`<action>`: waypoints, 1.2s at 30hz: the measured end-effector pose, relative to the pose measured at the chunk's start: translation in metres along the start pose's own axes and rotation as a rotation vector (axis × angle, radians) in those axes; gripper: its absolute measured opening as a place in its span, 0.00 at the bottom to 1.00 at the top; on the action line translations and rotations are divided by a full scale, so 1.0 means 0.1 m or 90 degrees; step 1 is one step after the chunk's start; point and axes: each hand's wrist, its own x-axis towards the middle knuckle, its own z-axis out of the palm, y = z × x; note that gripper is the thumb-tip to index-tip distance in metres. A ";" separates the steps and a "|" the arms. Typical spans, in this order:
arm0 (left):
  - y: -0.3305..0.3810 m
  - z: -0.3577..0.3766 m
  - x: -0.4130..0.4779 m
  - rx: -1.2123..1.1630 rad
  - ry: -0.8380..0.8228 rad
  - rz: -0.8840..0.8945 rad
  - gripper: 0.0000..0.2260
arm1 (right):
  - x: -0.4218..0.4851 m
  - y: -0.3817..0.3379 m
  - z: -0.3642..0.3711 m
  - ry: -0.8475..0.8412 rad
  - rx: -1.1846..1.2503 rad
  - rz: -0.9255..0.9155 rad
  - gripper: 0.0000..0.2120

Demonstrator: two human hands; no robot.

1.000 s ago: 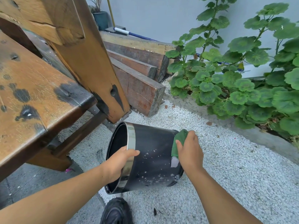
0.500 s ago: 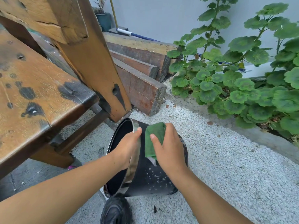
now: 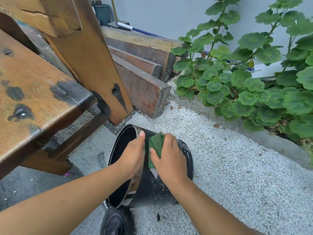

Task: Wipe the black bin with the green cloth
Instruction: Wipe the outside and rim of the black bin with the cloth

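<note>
A black bin (image 3: 152, 190) with a shiny metal rim band lies tilted on its side on white gravel, its open mouth facing left. My left hand (image 3: 133, 155) grips the rim band at the top. Right beside it, my right hand (image 3: 169, 160) presses a folded green cloth (image 3: 155, 145) onto the bin's upper outer wall. White specks dot the bin's side below the cloth. A small white tag hangs from the cloth's lower end.
A worn wooden bench (image 3: 39, 92) stands at left, its leg close behind the bin. Stacked timber beams (image 3: 142, 72) lie behind. Leafy green plants (image 3: 245, 78) fill the right behind a concrete kerb. A black shoe (image 3: 116, 223) sits just below the bin.
My right hand slid the cloth from the bin's right side up toward the rim, next to my left hand. The bin tipped slightly more upright and my left hand shifted higher on the rim.
</note>
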 end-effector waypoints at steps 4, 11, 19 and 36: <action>-0.01 -0.07 0.06 0.026 0.012 -0.016 0.31 | 0.06 0.23 0.06 -0.007 -0.055 0.048 0.19; 0.00 -0.19 0.12 0.020 0.054 -0.044 0.38 | 0.12 0.58 0.16 -0.022 -0.132 0.112 0.18; -0.02 -0.41 0.23 0.026 0.100 -0.063 0.38 | 0.14 0.79 0.26 -0.049 -0.174 0.152 0.18; -0.05 -0.41 0.02 -0.121 0.047 -0.141 0.10 | 0.33 0.50 0.02 0.044 0.079 0.123 0.12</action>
